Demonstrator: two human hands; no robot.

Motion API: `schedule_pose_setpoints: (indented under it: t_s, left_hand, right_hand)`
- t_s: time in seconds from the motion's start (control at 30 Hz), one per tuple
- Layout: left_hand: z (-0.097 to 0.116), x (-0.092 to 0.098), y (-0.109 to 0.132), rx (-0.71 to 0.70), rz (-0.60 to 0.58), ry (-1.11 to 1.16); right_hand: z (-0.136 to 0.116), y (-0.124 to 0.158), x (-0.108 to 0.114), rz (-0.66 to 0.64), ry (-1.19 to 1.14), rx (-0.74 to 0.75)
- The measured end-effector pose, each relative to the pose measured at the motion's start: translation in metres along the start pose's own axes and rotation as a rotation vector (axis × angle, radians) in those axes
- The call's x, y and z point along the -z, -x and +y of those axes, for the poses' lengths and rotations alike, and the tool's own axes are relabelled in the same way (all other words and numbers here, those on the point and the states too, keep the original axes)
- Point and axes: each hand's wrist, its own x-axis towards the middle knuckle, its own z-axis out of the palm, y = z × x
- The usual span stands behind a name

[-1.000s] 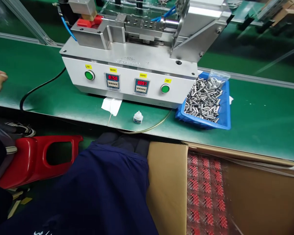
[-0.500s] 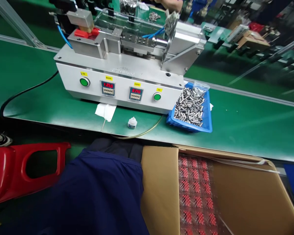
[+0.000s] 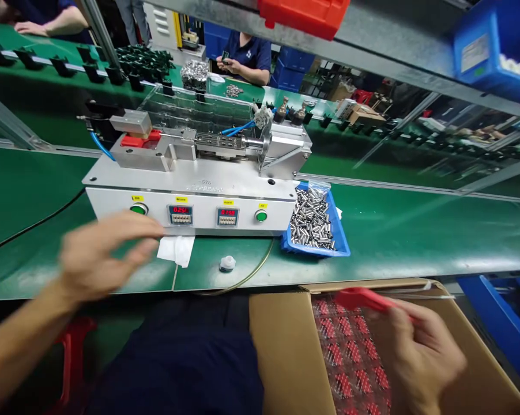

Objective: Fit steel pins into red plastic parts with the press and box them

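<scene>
My left hand, blurred by motion, is in front of the machine's left end, below the left green button. Its fingers stretch to the right with the thumb apart, and I see nothing in it. Over the open cardboard box, my right hand grips a red plastic piece by one end; its exact kind is unclear. Under it, clear plastic trays of red parts lie in the box. The bench machine has another red piece seated at its left end, beneath a metal block.
A blue bin of short metal pins stands right of the machine. A small white bottle and white paper lie in front. Above runs a metal shelf with bins. Co-workers sit across the bench; a red stool is at lower left.
Both my hands have come into view, the right one with a red plastic piece. The view has tilted up, showing the shelf and co-workers. The machine's digital readouts have changed.
</scene>
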Motion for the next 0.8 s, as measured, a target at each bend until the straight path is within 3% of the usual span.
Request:
schedule_pose_setpoints:
  t_s: [0.03, 0.1, 0.17, 0.23, 0.33, 0.47, 0.53, 0.67, 0.8]
  left_hand:
    - [0.007, -0.018, 0.001, -0.118, -0.059, 0.055]
    - [0.024, -0.056, 0.007, -0.134, -0.227, 0.233]
    - [0.038, -0.085, 0.018, -0.087, -0.324, 0.373]
    - [0.043, -0.1, 0.033, 0.031, -0.341, 0.458]
    - [0.033, -0.097, 0.058, 0.221, -0.332, 0.475]
    - [0.008, -0.082, 0.083, 0.409, -0.23, 0.355]
    - [-0.005, -0.079, 0.09, 0.483, -0.199, 0.323]
    - [-0.028, -0.082, 0.092, 0.559, -0.153, 0.38]
    - [-0.037, -0.085, 0.084, 0.581, -0.053, 0.424]
  right_hand:
    - [-0.02, 0.002, -0.024, -0.214, -0.044, 0.099]
    - [-0.058, 0.01, -0.068, -0.498, -0.169, 0.34]
    - [-0.083, 0.021, -0.104, -0.664, -0.278, 0.517]
    - [-0.093, 0.031, -0.127, -0.77, -0.358, 0.615]
    - [-0.083, 0.037, -0.139, -0.8, -0.323, 0.66]
    - [-0.056, 0.033, -0.14, -0.662, -0.152, 0.572]
    - [-0.047, 0.033, -0.147, -0.661, -0.081, 0.531]
    - [-0.044, 0.039, -0.17, -0.799, -0.047, 0.462]
    - [-0.048, 0.046, -0.189, -0.935, -0.103, 0.364]
